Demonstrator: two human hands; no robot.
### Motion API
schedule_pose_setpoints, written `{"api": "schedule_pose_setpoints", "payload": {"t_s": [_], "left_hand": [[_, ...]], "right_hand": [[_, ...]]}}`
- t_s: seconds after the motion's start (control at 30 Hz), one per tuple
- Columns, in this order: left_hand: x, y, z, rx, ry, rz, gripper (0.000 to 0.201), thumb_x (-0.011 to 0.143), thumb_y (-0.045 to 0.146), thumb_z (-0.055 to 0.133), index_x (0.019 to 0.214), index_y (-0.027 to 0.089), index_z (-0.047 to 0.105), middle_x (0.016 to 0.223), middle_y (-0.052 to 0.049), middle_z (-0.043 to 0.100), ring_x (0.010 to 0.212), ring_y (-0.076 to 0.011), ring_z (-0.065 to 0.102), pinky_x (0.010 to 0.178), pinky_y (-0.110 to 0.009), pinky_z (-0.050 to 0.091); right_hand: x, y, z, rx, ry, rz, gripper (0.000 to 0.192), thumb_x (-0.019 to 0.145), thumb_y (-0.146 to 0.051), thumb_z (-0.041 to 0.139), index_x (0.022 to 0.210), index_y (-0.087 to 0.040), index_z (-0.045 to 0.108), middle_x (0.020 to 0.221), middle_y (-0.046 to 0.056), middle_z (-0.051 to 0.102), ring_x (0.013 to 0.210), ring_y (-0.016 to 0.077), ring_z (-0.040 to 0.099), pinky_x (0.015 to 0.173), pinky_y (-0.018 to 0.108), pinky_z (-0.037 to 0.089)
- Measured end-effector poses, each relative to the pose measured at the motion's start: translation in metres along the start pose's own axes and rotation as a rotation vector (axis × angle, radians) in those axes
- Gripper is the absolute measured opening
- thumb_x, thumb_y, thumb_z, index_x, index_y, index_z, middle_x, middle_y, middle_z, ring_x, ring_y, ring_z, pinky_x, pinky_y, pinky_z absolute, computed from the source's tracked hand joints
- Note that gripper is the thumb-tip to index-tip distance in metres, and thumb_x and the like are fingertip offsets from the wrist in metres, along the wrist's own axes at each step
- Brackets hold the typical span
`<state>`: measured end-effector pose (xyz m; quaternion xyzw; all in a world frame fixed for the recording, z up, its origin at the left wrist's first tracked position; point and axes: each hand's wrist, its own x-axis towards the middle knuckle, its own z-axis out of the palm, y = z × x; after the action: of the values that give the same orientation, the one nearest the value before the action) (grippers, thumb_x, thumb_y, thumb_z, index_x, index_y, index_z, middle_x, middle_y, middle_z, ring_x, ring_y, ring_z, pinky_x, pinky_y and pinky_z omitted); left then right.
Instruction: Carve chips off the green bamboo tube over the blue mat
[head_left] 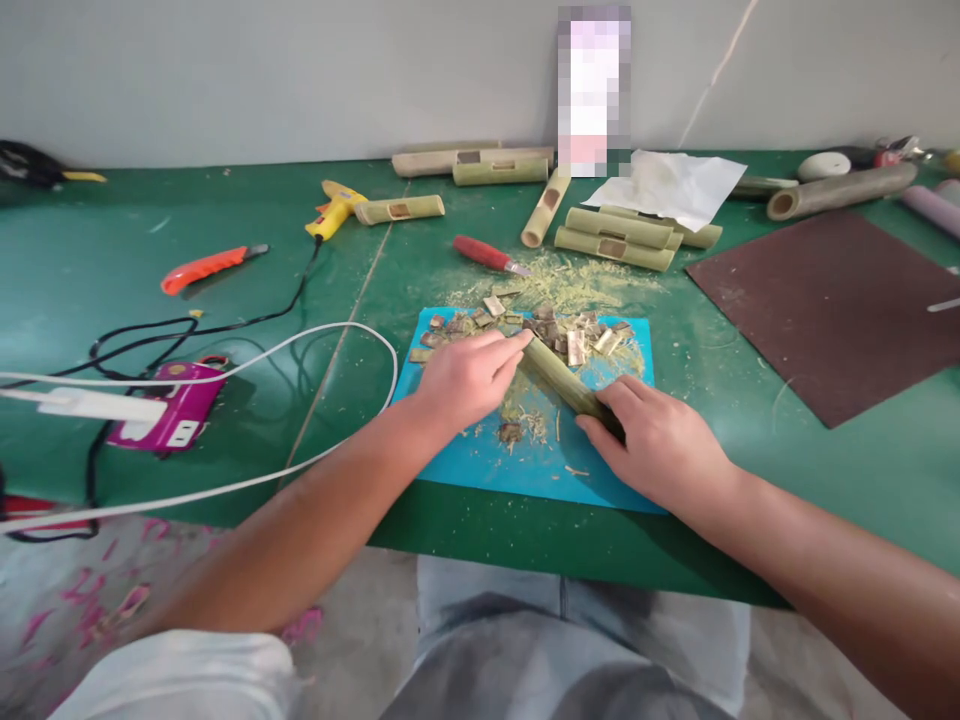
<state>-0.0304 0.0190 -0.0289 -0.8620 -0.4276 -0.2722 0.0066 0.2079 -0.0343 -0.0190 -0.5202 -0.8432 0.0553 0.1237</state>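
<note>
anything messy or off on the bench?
Yes: bamboo chips and sawdust are strewn over the blue mat and onto the green table. Both hands, left hand and right hand, grip one bamboo piece.

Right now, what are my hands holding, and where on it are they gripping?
Both hold one green bamboo stick over the blue mat. The left hand grips its far end, the right hand its near end.

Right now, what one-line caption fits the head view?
Both hands, left and right, grip a bamboo piece over a blue mat strewn with chips.
</note>
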Motion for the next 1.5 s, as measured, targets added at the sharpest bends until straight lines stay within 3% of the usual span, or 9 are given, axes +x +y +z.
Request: {"api": "schedule_pose_setpoints", "payload": {"t_s": [0.17,0.37,0.53,0.93,1.1,1.3,1.5], "left_hand": [[0.001,0.003,0.000,-0.165,-0.058,0.028,0.030,0.100,0.026,0.049,0.115,0.015,0.072,0.083,-0.006,0.074,0.071,-0.0127,0.067,0.066,-0.024,0.052],[0.004,-0.014,-0.007,-0.113,0.074,-0.071,0.025,0.096,0.025,0.055,0.110,0.015,0.074,0.091,-0.008,0.076,0.078,-0.0157,0.070,0.072,-0.028,0.056],[0.005,-0.015,-0.012,-0.146,0.087,-0.058,0.025,0.096,0.025,0.055,0.110,0.016,0.074,0.091,-0.006,0.077,0.075,-0.0139,0.070,0.072,-0.027,0.056],[0.003,-0.007,0.000,-0.167,0.012,-0.057,0.028,0.098,0.024,0.053,0.116,0.014,0.072,0.087,-0.007,0.074,0.076,-0.0148,0.069,0.070,-0.026,0.055],[-0.001,0.007,0.001,-0.153,-0.119,0.071,0.034,0.102,0.027,0.045,0.126,0.015,0.067,0.083,-0.006,0.072,0.072,-0.0125,0.066,0.064,-0.022,0.052],[0.002,-0.009,0.002,-0.071,0.001,-0.028,0.031,0.100,0.023,0.049,0.119,0.013,0.071,0.086,-0.008,0.074,0.074,-0.0145,0.067,0.067,-0.025,0.052],[0.004,-0.008,0.002,-0.096,0.009,-0.042,0.030,0.098,0.022,0.051,0.120,0.014,0.070,0.090,-0.008,0.075,0.079,-0.0159,0.069,0.071,-0.026,0.053]], "right_hand": [[0.001,0.000,-0.002,0.002,-0.004,0.006,0.028,0.095,-0.038,0.049,0.080,-0.017,0.059,0.076,0.004,0.060,0.062,0.0139,0.054,0.054,0.028,0.031],[0.002,0.000,-0.004,0.026,0.019,0.017,0.025,0.093,-0.038,0.052,0.084,-0.017,0.061,0.080,0.005,0.062,0.069,0.0161,0.058,0.057,0.028,0.036],[0.001,0.003,-0.004,0.049,0.043,0.003,0.024,0.092,-0.037,0.054,0.089,-0.016,0.065,0.084,0.007,0.065,0.069,0.0168,0.060,0.058,0.029,0.039],[0.001,0.002,-0.007,0.038,0.065,-0.025,0.031,0.099,-0.031,0.043,0.094,-0.016,0.070,0.084,0.008,0.068,0.073,0.0161,0.062,0.060,0.028,0.040],[0.004,0.001,-0.005,0.050,0.063,-0.051,0.032,0.100,-0.030,0.040,0.096,-0.015,0.069,0.082,0.008,0.066,0.072,0.0168,0.061,0.062,0.029,0.043],[0.002,0.000,-0.005,0.026,0.100,-0.027,0.031,0.098,-0.032,0.044,0.111,-0.014,0.065,0.094,0.009,0.067,0.070,0.0164,0.062,0.053,0.028,0.039],[0.001,0.000,-0.005,0.020,0.087,-0.031,0.023,0.089,-0.039,0.057,0.095,-0.018,0.065,0.092,0.008,0.067,0.071,0.0169,0.062,0.056,0.028,0.041]]}}
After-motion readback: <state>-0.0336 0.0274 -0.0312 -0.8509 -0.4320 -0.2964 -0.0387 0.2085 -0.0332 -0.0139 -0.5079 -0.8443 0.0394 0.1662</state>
